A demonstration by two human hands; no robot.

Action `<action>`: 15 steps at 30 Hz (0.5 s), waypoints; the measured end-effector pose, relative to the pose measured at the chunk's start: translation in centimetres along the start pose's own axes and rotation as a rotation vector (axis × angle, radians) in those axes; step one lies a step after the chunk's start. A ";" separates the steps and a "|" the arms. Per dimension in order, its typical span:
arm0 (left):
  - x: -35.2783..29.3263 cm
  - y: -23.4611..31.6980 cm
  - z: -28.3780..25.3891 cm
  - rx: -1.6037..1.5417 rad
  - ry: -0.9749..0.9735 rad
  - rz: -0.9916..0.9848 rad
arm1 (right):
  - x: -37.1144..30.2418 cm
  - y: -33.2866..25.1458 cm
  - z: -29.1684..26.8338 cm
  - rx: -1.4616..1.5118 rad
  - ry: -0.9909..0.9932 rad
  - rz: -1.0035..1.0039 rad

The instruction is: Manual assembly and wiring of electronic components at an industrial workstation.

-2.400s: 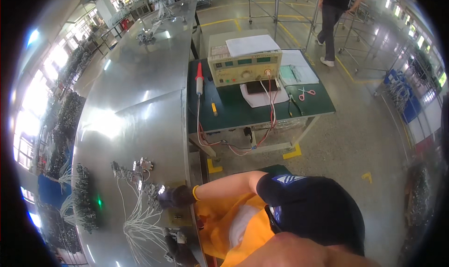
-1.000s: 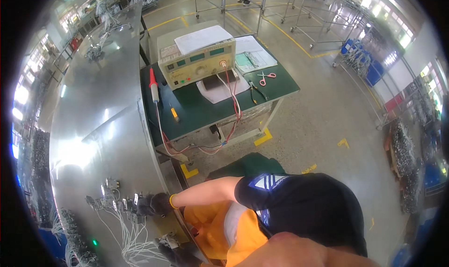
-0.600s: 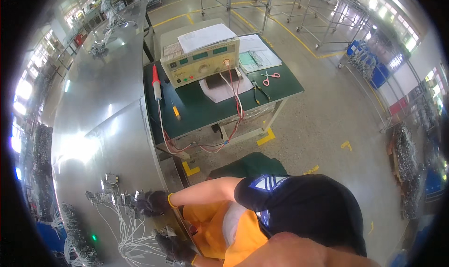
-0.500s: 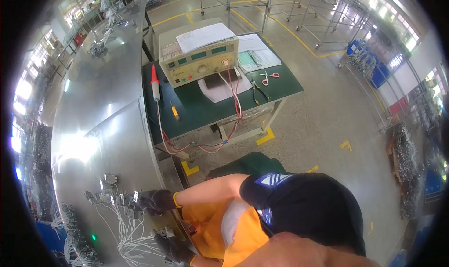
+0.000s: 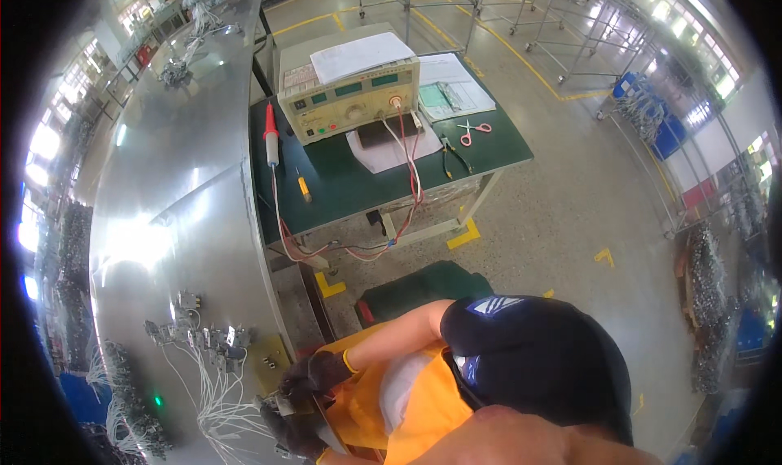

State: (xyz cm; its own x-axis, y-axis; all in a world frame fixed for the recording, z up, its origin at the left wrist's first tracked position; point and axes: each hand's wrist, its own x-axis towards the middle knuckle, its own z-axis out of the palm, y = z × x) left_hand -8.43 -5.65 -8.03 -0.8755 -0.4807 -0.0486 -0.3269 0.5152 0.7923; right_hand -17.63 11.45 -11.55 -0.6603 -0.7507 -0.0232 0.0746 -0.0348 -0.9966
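Note:
My left hand (image 5: 297, 434), in a dark glove, is closed at the near edge of the metal table, round a small grey metal part (image 5: 284, 403). Just above it, my right hand (image 5: 319, 374), also gloved, has its fingers curled close to the same part; what is between them is hidden. A brass-coloured block (image 5: 267, 362) with small studs is beside the right hand at the table edge. Left of my hands, white wires (image 5: 218, 412) fan out in a bundle. Several grey metal connectors (image 5: 213, 344) lie at their upper end.
The shiny metal table (image 5: 191, 229) runs along the left. A green-topped bench (image 5: 326, 204) carries a test instrument (image 5: 350, 98), a red-handled probe (image 5: 271, 135), a yellow screwdriver (image 5: 303, 188), pliers (image 5: 452, 157) and scissors (image 5: 472, 131). A green stool (image 5: 423, 290) stands nearby.
My right hand has moved from the connectors down and right, toward my left hand. The brass-coloured block has come into view. My left hand has shifted little.

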 end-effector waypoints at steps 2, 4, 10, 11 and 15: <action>-0.1 0.0 -0.1 -0.040 -0.028 -0.064 | 0.8 1.7 0.8 -0.204 0.069 -0.187; 0.0 -0.4 -0.2 -0.061 -0.046 -0.094 | 1.4 3.9 1.2 -0.287 0.009 -0.189; 0.8 -5.5 -0.1 0.048 0.096 0.007 | 1.6 4.7 1.7 -0.459 -0.021 -0.390; 0.9 -2.7 -0.2 -0.040 0.009 0.005 | 1.4 5.1 1.9 -0.322 0.016 -0.436; 1.1 -2.3 -1.2 -0.137 -0.163 0.176 | 0.4 2.4 1.3 -0.466 -0.092 -0.253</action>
State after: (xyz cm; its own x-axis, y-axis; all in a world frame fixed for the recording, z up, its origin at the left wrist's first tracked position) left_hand -8.16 -8.22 -9.19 -0.9638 -0.2666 0.0085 -0.1235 0.4745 0.8716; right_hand -16.72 10.25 -13.88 -0.5452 -0.8121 0.2080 -0.4316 0.0593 -0.9001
